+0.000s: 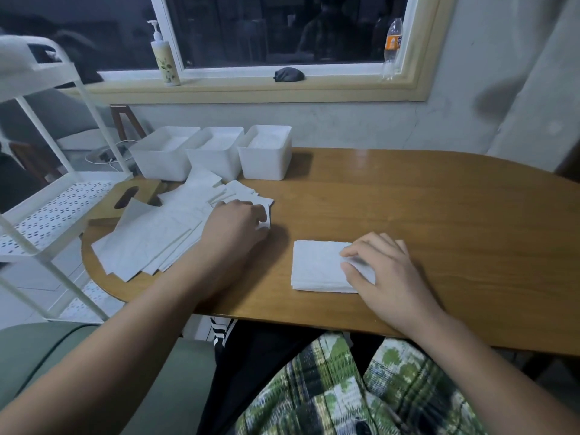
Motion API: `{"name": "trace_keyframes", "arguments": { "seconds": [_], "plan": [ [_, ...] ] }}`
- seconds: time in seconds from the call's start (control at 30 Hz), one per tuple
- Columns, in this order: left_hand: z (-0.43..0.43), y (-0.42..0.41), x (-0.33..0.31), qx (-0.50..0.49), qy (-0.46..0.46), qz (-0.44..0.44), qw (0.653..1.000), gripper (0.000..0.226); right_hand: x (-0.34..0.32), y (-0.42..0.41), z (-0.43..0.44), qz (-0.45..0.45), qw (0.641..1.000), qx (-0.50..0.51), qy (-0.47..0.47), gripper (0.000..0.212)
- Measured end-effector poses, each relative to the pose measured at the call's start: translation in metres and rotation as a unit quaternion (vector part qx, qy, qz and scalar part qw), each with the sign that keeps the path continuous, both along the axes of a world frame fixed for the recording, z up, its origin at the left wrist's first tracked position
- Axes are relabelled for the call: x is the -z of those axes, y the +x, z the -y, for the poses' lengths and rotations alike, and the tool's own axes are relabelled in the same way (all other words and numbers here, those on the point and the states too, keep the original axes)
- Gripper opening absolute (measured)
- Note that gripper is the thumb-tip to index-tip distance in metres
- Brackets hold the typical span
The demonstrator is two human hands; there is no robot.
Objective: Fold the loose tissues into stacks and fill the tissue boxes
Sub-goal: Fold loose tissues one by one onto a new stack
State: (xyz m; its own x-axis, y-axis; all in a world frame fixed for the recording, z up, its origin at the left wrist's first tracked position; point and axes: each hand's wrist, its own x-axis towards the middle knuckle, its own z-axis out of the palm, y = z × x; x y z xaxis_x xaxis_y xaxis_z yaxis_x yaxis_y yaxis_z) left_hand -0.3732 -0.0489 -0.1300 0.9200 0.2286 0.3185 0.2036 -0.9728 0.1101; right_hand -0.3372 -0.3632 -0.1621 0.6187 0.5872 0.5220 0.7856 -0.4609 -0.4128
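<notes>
Single head-worn wide-angle view, facing forward-down, close over table (408, 199) edge, window (282, 26) ahead.

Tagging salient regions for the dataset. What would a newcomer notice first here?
The fanned pile of loose tissues on the table's left end, where the left hand pinches one tissue at the pile's right edge. Next, the folded stack near the front edge, with the right hand resting on its right side. Behind the pile, three white boxes stand in a row.
</notes>
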Motion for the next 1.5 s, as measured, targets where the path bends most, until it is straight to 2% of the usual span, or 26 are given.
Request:
{"name": "trace_keyframes", "arguments": {
  "seconds": [0.17,0.23,0.37,0.53,0.67,0.73,0.83,0.97,1.2,1.33,1.43,1.5],
  "plan": [
    [0.007,0.010,-0.005,-0.010,0.113,-0.039,0.993,0.012,-0.004,-0.001,0.001,-0.006,1.000,-0.002,0.018,0.004],
    [0.008,0.011,-0.006,-0.012,0.125,-0.041,0.991,0.012,-0.005,-0.001,0.002,-0.009,1.000,-0.005,0.027,0.005],
    [0.001,0.006,-0.007,0.016,0.057,0.033,0.998,0.013,-0.012,0.000,0.001,-0.022,0.999,-0.003,0.049,0.007],
    [0.016,-0.021,-0.032,0.095,-0.009,0.115,0.989,0.007,-0.026,0.002,-0.011,-0.033,0.997,-0.007,0.065,0.010],
    [0.042,-0.042,-0.050,0.148,-0.068,0.133,0.978,0.009,-0.038,0.002,-0.026,-0.029,0.998,-0.021,0.051,0.040],
    [0.053,-0.049,-0.056,0.176,-0.081,0.129,0.972,0.009,-0.044,0.001,-0.034,-0.022,0.998,-0.027,0.045,0.047],
    [0.065,-0.056,-0.062,0.202,-0.097,0.125,0.966,0.009,-0.048,0.002,-0.046,-0.001,0.999,-0.037,0.035,0.040],
    [0.072,-0.059,-0.061,0.213,-0.128,0.133,0.959,0.010,-0.049,0.005,-0.055,0.028,0.996,-0.051,0.069,0.011],
    [0.067,-0.064,-0.045,0.169,-0.192,0.123,0.959,0.033,-0.061,0.007,-0.049,-0.046,0.985,-0.065,0.152,0.009],
    [0.059,-0.065,-0.033,0.094,-0.242,0.094,0.961,0.022,-0.068,0.009,-0.039,-0.115,0.970,-0.061,0.205,0.009],
    [0.056,-0.070,-0.028,0.055,-0.348,0.074,0.933,0.012,-0.068,0.013,-0.031,-0.160,0.955,-0.064,0.242,0.010],
    [0.055,-0.073,-0.027,0.054,-0.413,0.078,0.906,0.014,-0.064,0.015,-0.024,-0.175,0.949,-0.059,0.257,0.012]
  ]
}}
